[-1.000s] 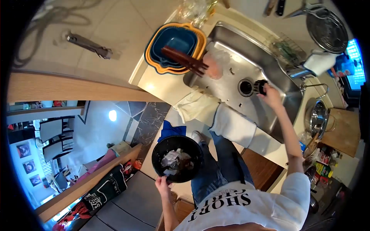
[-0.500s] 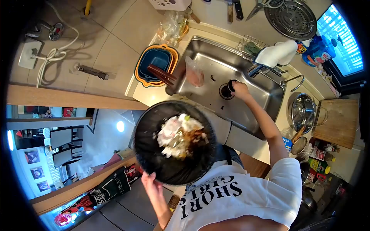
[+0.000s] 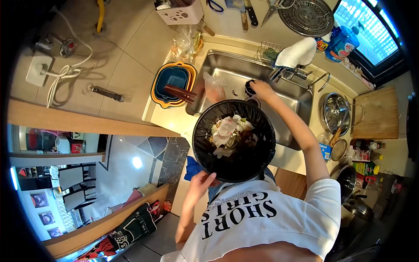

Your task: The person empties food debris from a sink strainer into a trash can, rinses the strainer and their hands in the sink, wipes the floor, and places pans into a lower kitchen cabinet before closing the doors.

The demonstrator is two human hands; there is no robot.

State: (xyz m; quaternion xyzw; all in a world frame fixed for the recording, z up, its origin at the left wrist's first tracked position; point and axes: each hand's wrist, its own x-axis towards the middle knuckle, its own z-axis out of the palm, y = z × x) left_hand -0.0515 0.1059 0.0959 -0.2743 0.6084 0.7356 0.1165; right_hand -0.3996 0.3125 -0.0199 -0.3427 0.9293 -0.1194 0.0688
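Observation:
My left hand [image 3: 201, 182] grips the rim of a round trash bin [image 3: 233, 168] lined with a black bag. White scraps, crumpled tissue-like pieces and brownish waste [image 3: 229, 133] lie inside it. The bin is held up at the sink's front edge and covers part of the basin. Over the stainless steel sink [image 3: 224, 65], my right hand [image 3: 262, 91] has its fingers around a dark, round sink strainer [image 3: 250, 88]. Just below the strainer the drain opening [image 3: 252, 101] shows partly behind the bin. A clear plastic bag with something pink [image 3: 214, 92] lies in the basin's left side.
Nested blue and orange basins [image 3: 174, 76] with brown chopsticks [image 3: 180, 93] stand left of the sink. A faucet [image 3: 290, 73] with a white cloth [image 3: 297, 52] is at the back right. Further right are a steel bowl [image 3: 336, 111] and a cutting board [image 3: 376, 113].
The bin has moved right and now overlaps the sink's front. My right hand has lifted the strainer away from the drain, slightly left and up. The camera view has shifted a little.

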